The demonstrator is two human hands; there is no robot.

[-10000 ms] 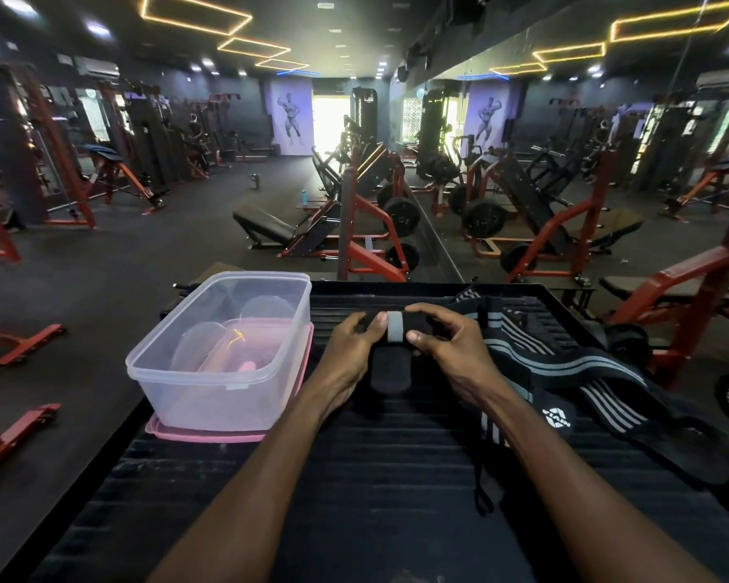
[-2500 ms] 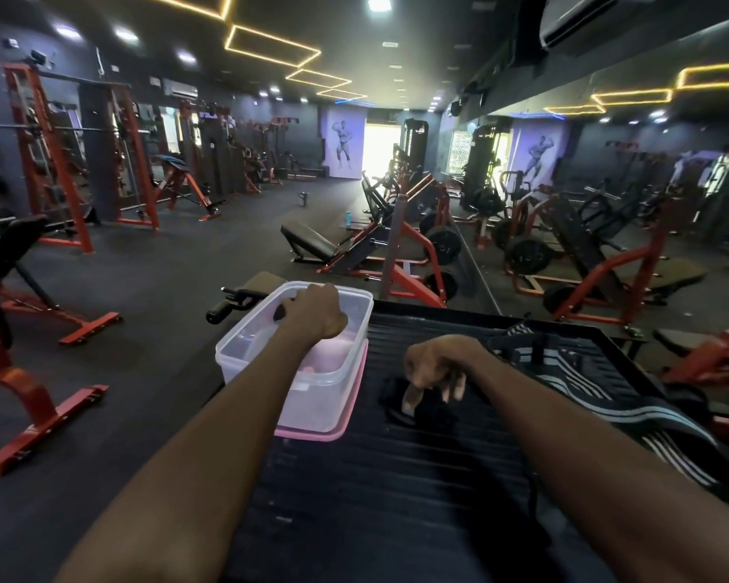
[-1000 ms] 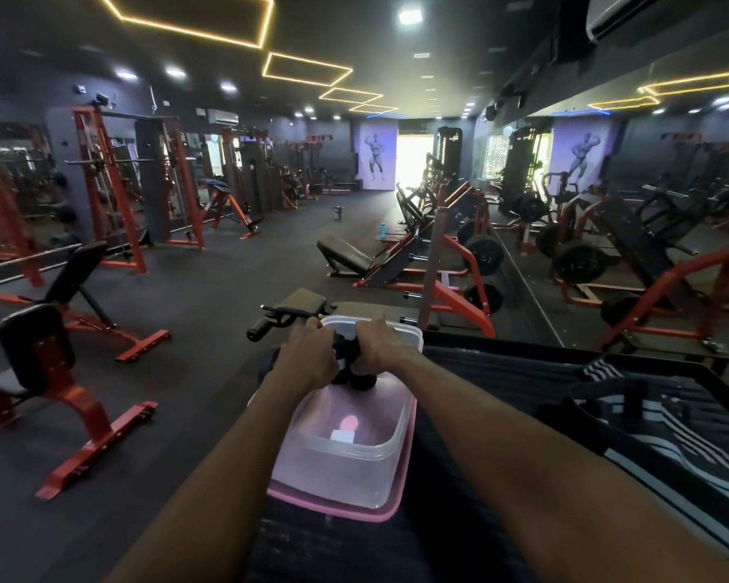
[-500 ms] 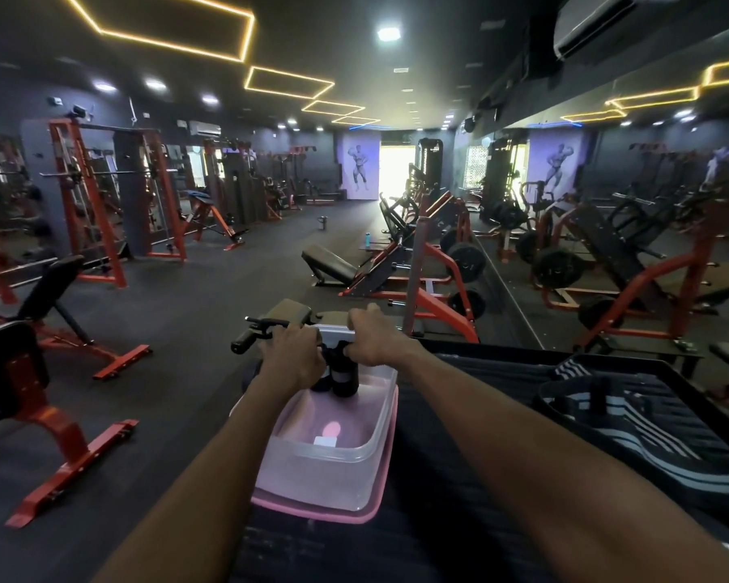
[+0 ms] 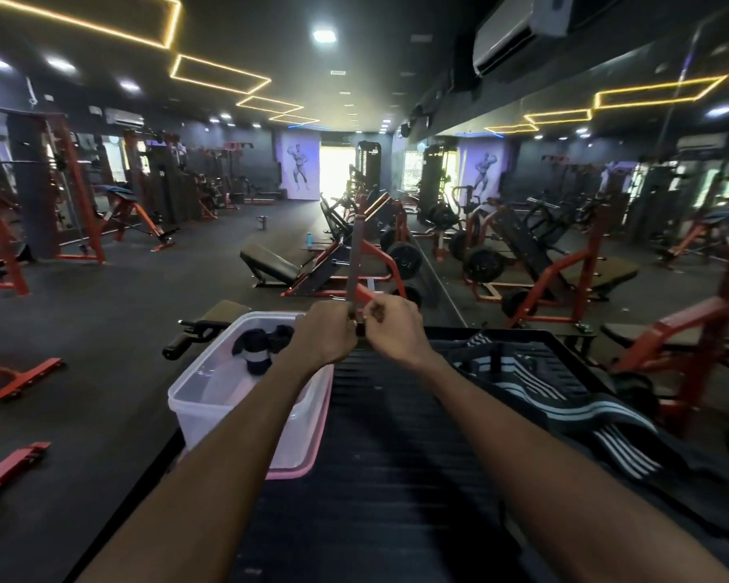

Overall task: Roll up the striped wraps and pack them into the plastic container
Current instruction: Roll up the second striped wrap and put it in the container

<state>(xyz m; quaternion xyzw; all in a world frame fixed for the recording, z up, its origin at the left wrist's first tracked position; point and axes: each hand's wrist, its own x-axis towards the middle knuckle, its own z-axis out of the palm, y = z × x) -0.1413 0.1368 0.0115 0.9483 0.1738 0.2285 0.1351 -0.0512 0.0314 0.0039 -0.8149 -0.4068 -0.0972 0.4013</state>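
A rolled dark wrap (image 5: 262,348) lies inside the clear plastic container (image 5: 205,418), near its far end. The container stands on its pink lid (image 5: 295,471) at the left edge of the black ribbed table (image 5: 396,464). My left hand (image 5: 325,338) and my right hand (image 5: 394,330) hover side by side just right of the container's far corner, above the table's far edge. Their fingers are curled and the knuckles nearly touch; I see nothing clearly held between them. The loose black wraps with white stripes (image 5: 565,399) lie heaped on the table's right side.
The table's raised rim (image 5: 573,351) runs along the far and right sides. Red and black gym machines (image 5: 354,263) stand beyond the table, and a black handle (image 5: 186,340) juts out behind the container. A mirror wall (image 5: 565,229) is on the right.
Half a second ago both hands held the rolled wrap over the container. The roll now lies inside it, and both hands have moved right, out of the container.
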